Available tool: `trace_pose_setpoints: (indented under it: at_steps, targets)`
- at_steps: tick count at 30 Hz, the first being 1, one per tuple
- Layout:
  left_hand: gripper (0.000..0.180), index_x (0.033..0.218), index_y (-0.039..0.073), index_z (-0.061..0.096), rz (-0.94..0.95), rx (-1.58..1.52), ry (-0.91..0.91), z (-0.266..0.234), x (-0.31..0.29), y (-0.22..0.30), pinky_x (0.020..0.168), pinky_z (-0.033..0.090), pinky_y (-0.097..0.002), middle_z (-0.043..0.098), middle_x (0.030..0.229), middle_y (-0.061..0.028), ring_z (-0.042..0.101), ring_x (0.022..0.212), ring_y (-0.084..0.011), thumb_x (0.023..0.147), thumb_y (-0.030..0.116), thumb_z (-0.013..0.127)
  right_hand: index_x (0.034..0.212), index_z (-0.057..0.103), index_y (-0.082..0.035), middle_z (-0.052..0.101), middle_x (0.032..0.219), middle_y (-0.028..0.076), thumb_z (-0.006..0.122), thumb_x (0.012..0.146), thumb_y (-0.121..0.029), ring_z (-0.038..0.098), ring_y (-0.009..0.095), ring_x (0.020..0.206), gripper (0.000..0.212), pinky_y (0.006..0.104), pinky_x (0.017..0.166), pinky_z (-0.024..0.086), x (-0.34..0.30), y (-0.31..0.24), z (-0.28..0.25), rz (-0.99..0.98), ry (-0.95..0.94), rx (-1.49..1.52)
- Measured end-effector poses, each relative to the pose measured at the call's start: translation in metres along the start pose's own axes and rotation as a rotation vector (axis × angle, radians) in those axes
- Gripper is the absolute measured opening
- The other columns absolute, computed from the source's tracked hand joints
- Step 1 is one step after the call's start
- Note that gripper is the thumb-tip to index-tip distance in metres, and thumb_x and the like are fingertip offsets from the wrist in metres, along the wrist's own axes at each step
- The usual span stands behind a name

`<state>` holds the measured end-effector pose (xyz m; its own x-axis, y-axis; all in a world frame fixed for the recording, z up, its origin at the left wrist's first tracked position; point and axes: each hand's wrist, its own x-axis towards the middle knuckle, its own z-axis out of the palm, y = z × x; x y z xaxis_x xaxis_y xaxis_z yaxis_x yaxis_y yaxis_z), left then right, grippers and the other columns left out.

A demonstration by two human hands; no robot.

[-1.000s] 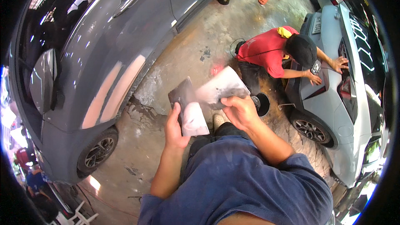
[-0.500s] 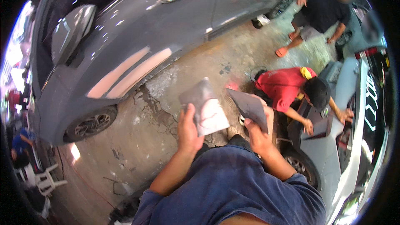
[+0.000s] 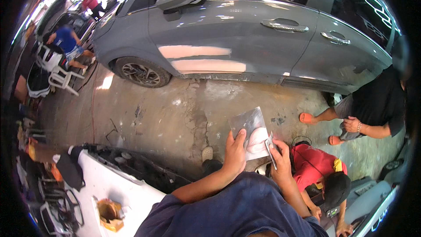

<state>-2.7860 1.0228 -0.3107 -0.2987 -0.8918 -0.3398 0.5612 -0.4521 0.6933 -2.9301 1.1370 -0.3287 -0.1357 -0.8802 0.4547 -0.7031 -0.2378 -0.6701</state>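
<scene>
Left hand [image 3: 236,151] gripped a metal mixing board [image 3: 250,132] smeared with pinkish filler [image 3: 255,139]; right hand [image 3: 280,161], just beside, held a thin spreader blade [image 3: 270,149] against it.

The left hand [image 3: 235,151] covers the lower left corner of the flat metal board [image 3: 250,132], and its palm side cannot be seen. The right hand [image 3: 282,163] hides most of the thin blade [image 3: 271,149], which shows edge-on only. The pale paste [image 3: 256,141] is partly behind both. The grey car [image 3: 245,30] is cut off by the picture's top edge. The crouching person in red [image 3: 318,166] is partly hidden behind the right forearm.
</scene>
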Motion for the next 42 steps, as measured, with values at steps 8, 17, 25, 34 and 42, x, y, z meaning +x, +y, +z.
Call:
trace_pose_setpoints:
  at_steps: [8, 17, 25, 34, 42]
  targets:
    - [0.036, 0.133, 0.006, 0.048, 0.163, -0.173, 0.158, 0.000, -0.077, 0.026, 0.098, 0.050, -0.0393, 0.060, 0.124, -0.0075, 0.060, 0.113, -0.0216, 0.102, 0.023, 0.057, 0.131, 0.062, -0.017, 0.056, 0.127, 0.017, 0.055, 0.066, 0.019, 0.054, 0.038, 0.121, 0.075, 0.0445, 0.101, 0.045, -0.067, 0.044, -0.017, 0.095, -0.442, -0.114]
    - [0.040, 0.136, 0.011, 0.047, 0.032, -0.239, 0.375, -0.095, -0.123, -0.006, 0.098, 0.050, -0.0486, 0.059, 0.130, -0.0095, 0.061, 0.115, -0.0285, 0.104, 0.035, 0.050, 0.117, 0.062, -0.006, 0.060, 0.121, 0.015, 0.052, 0.073, 0.013, 0.058, 0.037, 0.115, 0.048, 0.0425, 0.094, 0.049, -0.063, 0.026, -0.015, 0.112, -0.558, 0.115]
    - [0.049, 0.138, 0.009, 0.047, 0.111, -0.257, 0.628, -0.150, -0.162, -0.021, 0.101, 0.048, -0.0570, 0.059, 0.133, -0.0136, 0.059, 0.121, -0.0347, 0.104, 0.044, 0.043, 0.124, 0.058, -0.004, 0.062, 0.117, 0.016, 0.053, 0.081, 0.005, 0.060, 0.038, 0.110, 0.044, 0.0434, 0.090, 0.051, -0.072, 0.009, 0.001, -0.017, -0.678, 0.191]
    - [0.050, 0.139, 0.009, 0.046, 0.180, -0.259, 0.617, -0.155, -0.179, -0.017, 0.100, 0.049, -0.0548, 0.059, 0.132, -0.0138, 0.060, 0.120, -0.0335, 0.105, 0.045, 0.041, 0.128, 0.055, -0.003, 0.065, 0.109, 0.031, 0.056, 0.091, -0.012, 0.063, 0.048, 0.102, 0.038, 0.0504, 0.086, 0.051, -0.070, -0.005, 0.005, 0.267, -0.640, 0.168]
    - [0.052, 0.139, 0.008, 0.047, 0.108, -0.198, 0.629, -0.155, -0.177, -0.020, 0.099, 0.049, -0.0539, 0.059, 0.132, -0.0131, 0.059, 0.120, -0.0328, 0.105, 0.047, 0.039, 0.128, 0.054, -0.002, 0.066, 0.109, 0.030, 0.056, 0.089, -0.010, 0.064, 0.047, 0.102, 0.040, 0.0490, 0.084, 0.052, -0.077, 0.006, 0.000, 0.229, -0.523, 0.181]
